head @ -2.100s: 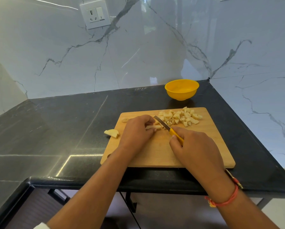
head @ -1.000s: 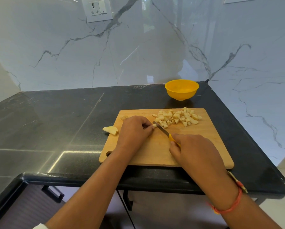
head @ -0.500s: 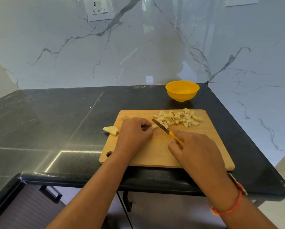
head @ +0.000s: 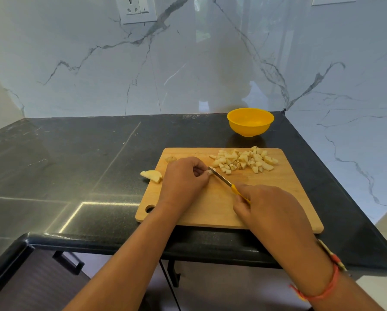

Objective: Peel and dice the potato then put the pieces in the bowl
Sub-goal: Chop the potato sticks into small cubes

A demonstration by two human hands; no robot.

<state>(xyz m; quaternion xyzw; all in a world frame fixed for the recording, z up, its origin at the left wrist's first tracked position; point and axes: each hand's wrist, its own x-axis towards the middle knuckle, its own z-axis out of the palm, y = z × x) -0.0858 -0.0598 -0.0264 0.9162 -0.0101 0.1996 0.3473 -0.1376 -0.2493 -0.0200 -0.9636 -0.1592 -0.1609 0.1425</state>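
On the wooden cutting board (head: 277, 194) a heap of diced potato (head: 244, 161) lies at the far right. My left hand (head: 184, 180) pinches a small potato piece (head: 210, 171) against the board. The fingers hide most of that piece. My right hand (head: 269, 207) grips the yellow-handled knife (head: 226, 181), and the blade tip rests at the pinched piece. A potato wedge (head: 152, 175) lies half off the board's left edge. The yellow bowl (head: 250, 121) stands empty behind the board.
A small potato scrap (head: 170, 158) lies at the board's far left corner. The black counter (head: 80, 158) runs left and ends at a marble wall (head: 188, 63) carrying a socket (head: 136, 9). The counter's front edge is just below the board.
The last strip has grown shorter as the knife cut it, and the blade has moved left towards my left hand. The heap of dice has gained pieces.
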